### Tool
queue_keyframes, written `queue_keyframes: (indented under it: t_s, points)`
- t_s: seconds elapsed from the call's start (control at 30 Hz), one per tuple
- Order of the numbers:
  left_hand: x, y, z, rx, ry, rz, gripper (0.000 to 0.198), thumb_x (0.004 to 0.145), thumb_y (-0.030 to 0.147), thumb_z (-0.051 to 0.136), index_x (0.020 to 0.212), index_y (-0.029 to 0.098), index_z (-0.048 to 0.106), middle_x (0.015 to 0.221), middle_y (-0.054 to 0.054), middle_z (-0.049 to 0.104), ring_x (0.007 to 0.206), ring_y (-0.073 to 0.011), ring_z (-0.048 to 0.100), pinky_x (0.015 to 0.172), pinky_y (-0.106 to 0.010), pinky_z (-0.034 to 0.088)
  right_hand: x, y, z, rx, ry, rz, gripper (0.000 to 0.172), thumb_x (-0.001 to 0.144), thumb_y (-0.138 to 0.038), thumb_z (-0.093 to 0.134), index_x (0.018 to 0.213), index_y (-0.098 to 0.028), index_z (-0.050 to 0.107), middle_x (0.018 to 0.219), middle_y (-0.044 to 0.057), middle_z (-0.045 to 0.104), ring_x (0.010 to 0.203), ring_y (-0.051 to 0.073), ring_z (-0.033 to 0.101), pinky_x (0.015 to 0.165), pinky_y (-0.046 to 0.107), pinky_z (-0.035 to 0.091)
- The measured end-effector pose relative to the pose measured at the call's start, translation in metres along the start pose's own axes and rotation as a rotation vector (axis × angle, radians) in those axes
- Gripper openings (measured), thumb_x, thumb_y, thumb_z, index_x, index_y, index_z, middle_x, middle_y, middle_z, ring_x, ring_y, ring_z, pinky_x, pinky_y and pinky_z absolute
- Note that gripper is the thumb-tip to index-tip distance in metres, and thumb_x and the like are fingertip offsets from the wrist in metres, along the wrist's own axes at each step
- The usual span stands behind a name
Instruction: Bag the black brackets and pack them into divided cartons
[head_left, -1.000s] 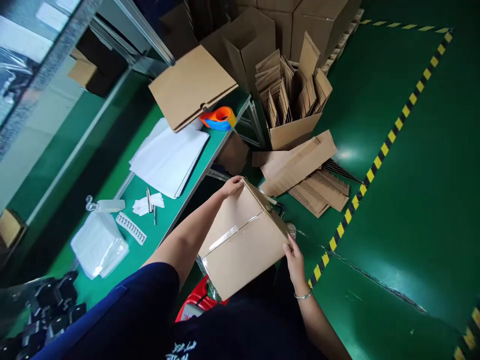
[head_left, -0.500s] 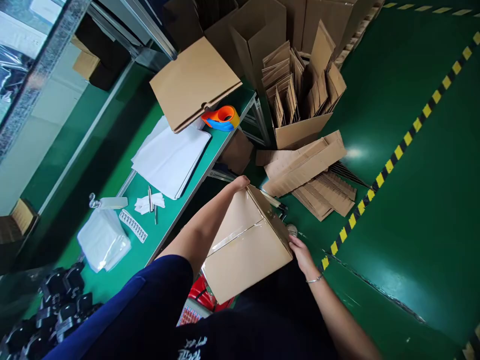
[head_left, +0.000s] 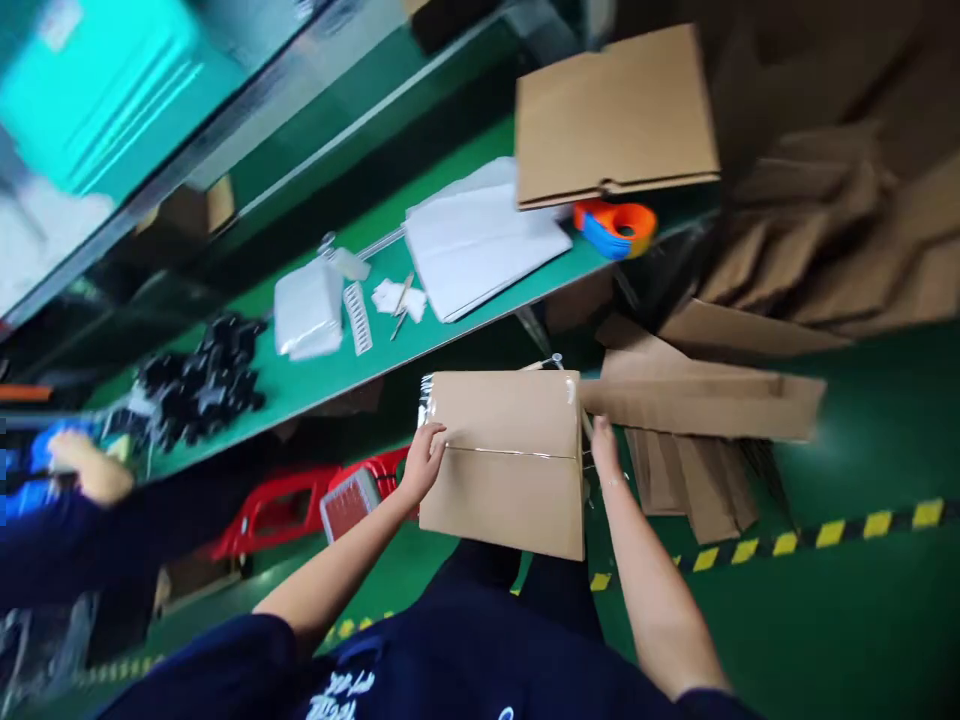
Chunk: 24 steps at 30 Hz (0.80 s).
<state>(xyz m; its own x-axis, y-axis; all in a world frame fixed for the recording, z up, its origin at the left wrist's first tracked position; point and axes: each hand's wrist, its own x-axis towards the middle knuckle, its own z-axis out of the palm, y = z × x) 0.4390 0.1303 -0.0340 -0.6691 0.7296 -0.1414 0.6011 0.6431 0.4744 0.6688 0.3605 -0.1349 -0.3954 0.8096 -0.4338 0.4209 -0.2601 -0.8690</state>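
Observation:
I hold a taped cardboard box [head_left: 510, 460] in front of my body, above the green floor. My left hand [head_left: 424, 462] grips its left edge, fingers curled over the side. On the box's right side my right hand [head_left: 604, 450] presses against it, its fingers partly hidden behind the box. A strip of clear tape runs across the top seam of the box.
A green workbench [head_left: 330, 370] carries white sheets [head_left: 480, 245], a flat carton [head_left: 615, 115], an orange tape dispenser [head_left: 616, 226], a white bag [head_left: 307, 312] and black parts [head_left: 199, 385]. Flattened cartons [head_left: 705, 400] lie on the floor at right. A red stool [head_left: 300, 500] stands below. Another person's hand [head_left: 82, 470] shows far left.
My view has swung sharply, so the bench now runs across the top. The box has turned with me, and my left hand has shifted from its far corner to its left edge.

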Motion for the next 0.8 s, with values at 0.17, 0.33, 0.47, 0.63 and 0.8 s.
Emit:
queue_keyframes:
  t_s: [0.17,0.33,0.47,0.63,0.8]
  points:
    - [0.001,-0.026,-0.003,-0.048,-0.045,-0.05,0.029,0.089,0.026,0.045,0.112,0.02,0.062,0.137,-0.01,0.053,0.131,-0.0241,0.046,0.113,-0.043,0.034,-0.052,-0.044,0.071,-0.488,-0.369,-0.423,0.059,0.095,-0.045,0.025,0.148,-0.023,0.037,0.155,0.007,0.034,0.147,0.025,0.02,0.12,0.052,0.006]
    - [0.037,-0.051,0.013,-0.164,-0.102,-0.036,0.051,0.086,0.031,0.053,0.135,0.017,0.052,0.154,-0.011,0.036,0.146,-0.0279,0.024,0.12,-0.048,0.015,-0.078,-0.054,0.142,-1.012,-0.577,-0.602,0.058,0.095,-0.039,0.035,0.151,-0.026,0.03,0.159,0.005,0.022,0.148,0.03,0.016,0.116,0.062,0.008]
    - [0.052,-0.082,0.027,-0.327,-0.085,-0.116,0.068,0.09,0.037,0.046,0.15,0.009,0.028,0.161,-0.014,0.015,0.149,-0.0247,0.013,0.121,-0.042,0.015,-0.069,-0.05,0.144,-1.155,-0.553,-0.563,0.059,0.095,-0.042,0.033,0.151,-0.026,0.029,0.159,0.006,0.022,0.148,0.032,0.016,0.115,0.063,0.008]
    - [0.064,-0.106,0.043,-0.599,-0.038,-0.275,0.059,0.098,0.041,0.025,0.149,0.012,0.032,0.15,-0.012,0.042,0.137,-0.0231,0.042,0.112,-0.037,0.036,-0.072,-0.045,0.146,-1.266,-0.512,-0.533,0.061,0.094,-0.043,0.032,0.151,-0.023,0.032,0.158,0.009,0.025,0.148,0.034,0.013,0.115,0.064,0.007]
    - [0.072,-0.141,0.023,-0.85,0.08,-0.425,0.051,0.098,0.046,0.029,0.115,0.018,0.068,0.107,-0.009,0.074,0.104,-0.0254,0.068,0.095,-0.036,0.05,-0.064,-0.066,0.148,-1.175,-0.512,-0.559,0.062,0.095,-0.045,0.029,0.151,-0.018,0.03,0.156,0.014,0.03,0.147,0.032,0.019,0.114,0.064,0.014]
